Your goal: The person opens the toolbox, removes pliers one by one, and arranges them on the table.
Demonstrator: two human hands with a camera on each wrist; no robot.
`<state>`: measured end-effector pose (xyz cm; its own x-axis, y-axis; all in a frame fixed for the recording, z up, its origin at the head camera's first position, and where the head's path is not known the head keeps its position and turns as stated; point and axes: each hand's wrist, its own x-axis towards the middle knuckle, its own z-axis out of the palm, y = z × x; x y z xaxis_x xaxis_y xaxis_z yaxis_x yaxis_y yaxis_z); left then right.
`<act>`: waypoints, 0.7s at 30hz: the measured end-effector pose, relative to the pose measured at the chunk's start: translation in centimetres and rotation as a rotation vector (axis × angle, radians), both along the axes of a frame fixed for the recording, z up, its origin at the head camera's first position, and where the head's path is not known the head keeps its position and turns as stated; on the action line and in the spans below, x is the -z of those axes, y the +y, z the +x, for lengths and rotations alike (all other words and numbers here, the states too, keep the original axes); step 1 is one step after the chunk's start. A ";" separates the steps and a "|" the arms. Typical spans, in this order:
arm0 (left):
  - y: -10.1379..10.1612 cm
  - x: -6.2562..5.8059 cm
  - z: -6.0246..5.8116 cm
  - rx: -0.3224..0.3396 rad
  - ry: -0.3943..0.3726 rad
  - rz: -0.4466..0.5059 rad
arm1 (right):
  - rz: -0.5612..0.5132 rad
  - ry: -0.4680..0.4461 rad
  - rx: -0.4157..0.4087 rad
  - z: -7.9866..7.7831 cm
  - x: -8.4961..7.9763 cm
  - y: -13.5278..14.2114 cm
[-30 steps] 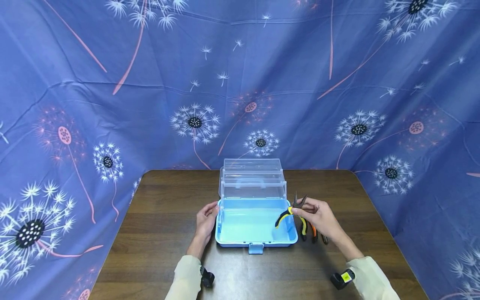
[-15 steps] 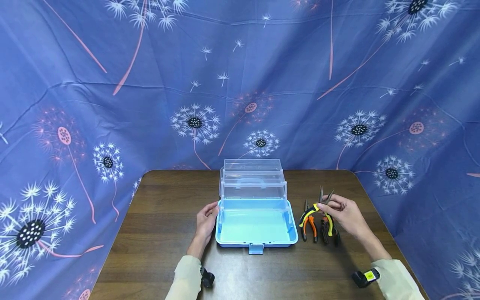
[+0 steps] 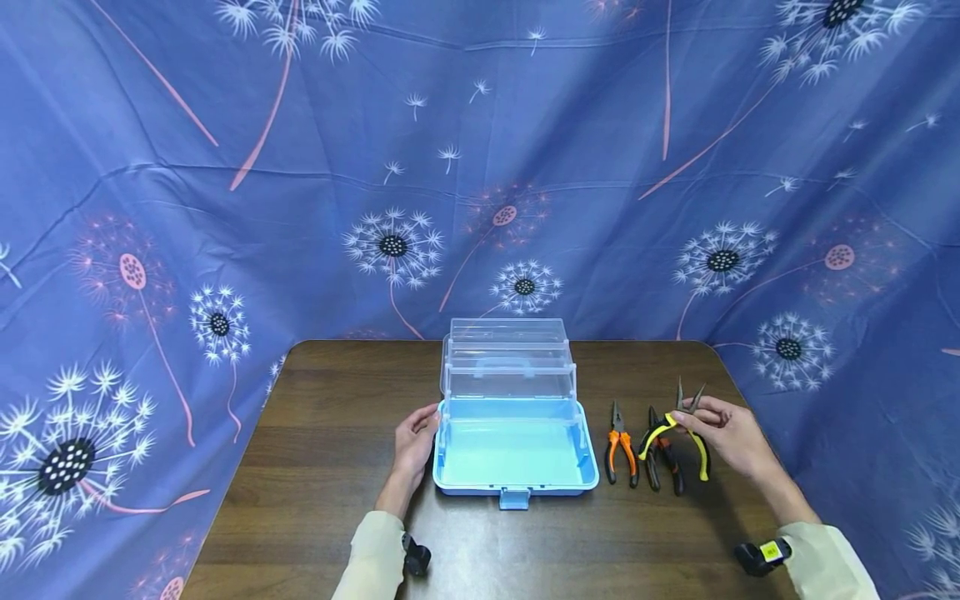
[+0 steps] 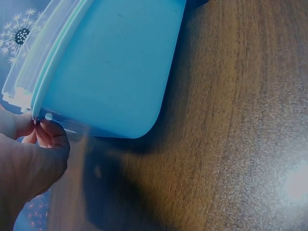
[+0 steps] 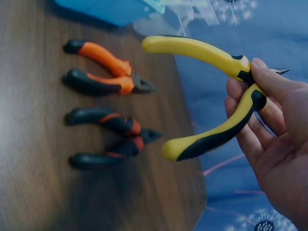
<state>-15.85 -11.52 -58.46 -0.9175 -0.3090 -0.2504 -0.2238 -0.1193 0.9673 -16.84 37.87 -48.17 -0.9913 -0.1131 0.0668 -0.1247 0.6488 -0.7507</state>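
Note:
My right hand (image 3: pixel 738 437) pinches yellow-and-black needle-nose pliers (image 5: pixel 207 50) near their pivot. The handles are spread, hanging toward me, and the slim tips point away. They are raised above the table, overlapping a black-and-red pair of pliers (image 3: pixel 666 460) in the head view. At the left rim of a light blue toolbox (image 3: pixel 513 454), my left hand (image 3: pixel 415 442) pinches the edge between thumb and fingers, as the left wrist view (image 4: pixel 33 159) shows. The box stands open, its clear trays and lid raised at the back, with a bare bottom.
Orange-and-black pliers (image 3: pixel 622 450) lie just right of the toolbox, tips pointing away. A blue latch (image 3: pixel 513 498) hangs from the box's front. The wooden table (image 3: pixel 330 400) ends at a blue dandelion-print cloth (image 3: pixel 480 167) behind and at both sides.
My right hand has carried the yellow-and-black pliers rightward, from over the toolbox's right side to above the black-and-red pair. The left hand keeps its place on the box rim.

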 end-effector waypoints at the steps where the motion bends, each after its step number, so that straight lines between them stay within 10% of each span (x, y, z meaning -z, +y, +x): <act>1: 0.0 0.0 0.0 0.001 -0.002 -0.001 | 0.005 -0.008 0.012 0.0 0.1 0.4; 21: 0.0 0.3 -0.2 -0.013 0.029 -0.001 | 0.101 -0.133 -0.011 -0.7 3.7 6.7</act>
